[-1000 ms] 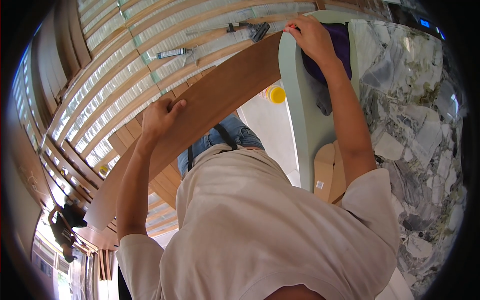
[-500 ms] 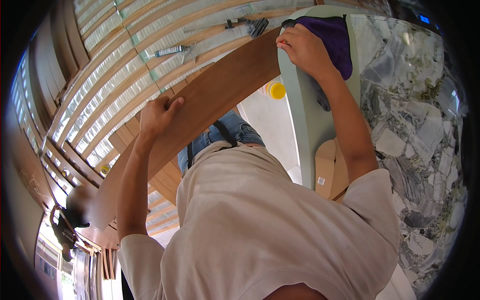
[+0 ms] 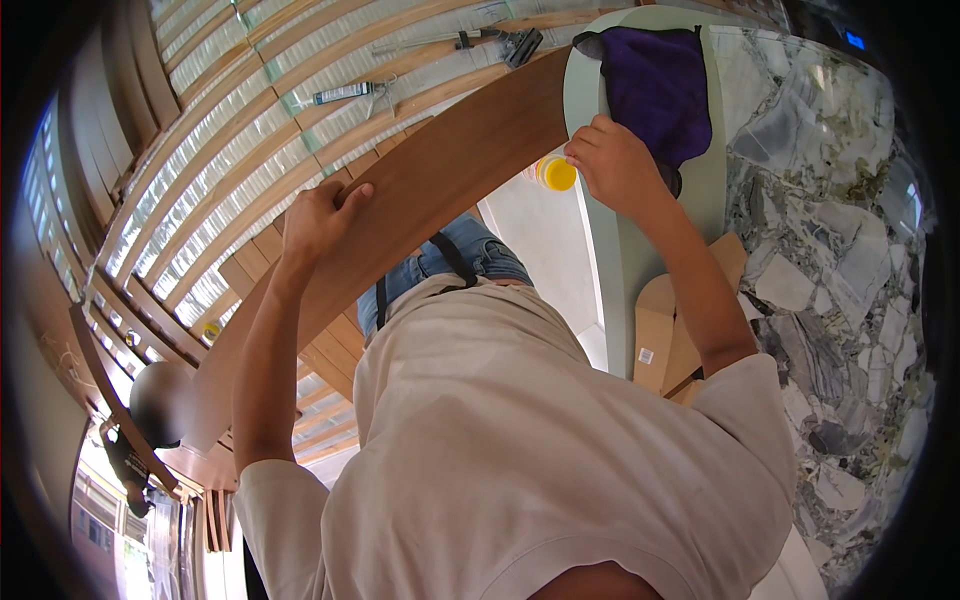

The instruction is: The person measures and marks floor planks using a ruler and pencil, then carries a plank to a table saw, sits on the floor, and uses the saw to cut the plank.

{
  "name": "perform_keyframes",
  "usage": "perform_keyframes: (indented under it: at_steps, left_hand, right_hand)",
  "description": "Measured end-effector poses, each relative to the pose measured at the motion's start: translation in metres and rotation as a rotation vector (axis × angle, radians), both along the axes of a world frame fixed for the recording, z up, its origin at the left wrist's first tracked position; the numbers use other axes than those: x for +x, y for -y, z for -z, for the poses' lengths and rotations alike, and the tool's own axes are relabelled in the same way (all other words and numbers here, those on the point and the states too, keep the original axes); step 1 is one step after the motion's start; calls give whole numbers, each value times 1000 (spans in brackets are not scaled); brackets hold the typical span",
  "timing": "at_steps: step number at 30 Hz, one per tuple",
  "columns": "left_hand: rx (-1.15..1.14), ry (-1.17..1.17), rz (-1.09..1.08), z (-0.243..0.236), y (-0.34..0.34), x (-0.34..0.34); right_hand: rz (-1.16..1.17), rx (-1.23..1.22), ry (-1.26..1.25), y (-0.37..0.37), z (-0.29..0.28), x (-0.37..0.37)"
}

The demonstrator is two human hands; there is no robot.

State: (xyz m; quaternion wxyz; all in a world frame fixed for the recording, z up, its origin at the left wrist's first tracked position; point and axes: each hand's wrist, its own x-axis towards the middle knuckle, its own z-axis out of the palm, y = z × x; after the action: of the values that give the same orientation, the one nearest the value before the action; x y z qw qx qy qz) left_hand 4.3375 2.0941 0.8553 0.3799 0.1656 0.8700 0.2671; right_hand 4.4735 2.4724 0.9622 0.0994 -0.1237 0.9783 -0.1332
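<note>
A long brown wooden plank point(image 3: 450, 150) slants across in front of me, its right end against a pale green ledge point(image 3: 615, 270). My left hand point(image 3: 322, 222) grips the plank's far edge, the thumb lying on its face. At the ledge's left edge, near the plank's right end, is my right hand point(image 3: 618, 165). Its fingers are curled and pressed together; anything between them is too small to make out. A purple cloth point(image 3: 655, 90) with dark trim lies on the ledge just beyond that hand.
A yellow-lidded tub point(image 3: 556, 173) stands below the plank's right end. Wooden slats hold a sealant tube point(image 3: 343, 93) and a black-handled tool point(image 3: 520, 47). Cardboard point(image 3: 657, 335) rests by the ledge, beside patterned stone point(image 3: 830, 290). Another person point(image 3: 128, 465) is at the far left.
My right hand has moved nearer to me along the ledge's edge, away from the purple cloth's far corner, uncovering more cloth. The left hand keeps its hold on the plank.
</note>
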Motion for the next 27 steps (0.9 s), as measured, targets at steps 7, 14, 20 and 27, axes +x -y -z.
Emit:
perform_keyframes:
  at_steps: [7, 14, 20, 27]
  left_hand:
    - [-47, 37, 11, 2, -2, -1]
    - [-98, 41, -75, 6, 25, -1]
    - [-202, 78, -184, -6, 65, 5]
    - [-275, 145, -346, -18, 146, 27]
  right_hand:
    - [328, -251, -25, 30, -25, 20]
    - [641, -562, 82, 69, -14, 48]
    - [837, -720, 275, 106, 31, 48]
    - [720, -665, 227, 134, 56, -12]
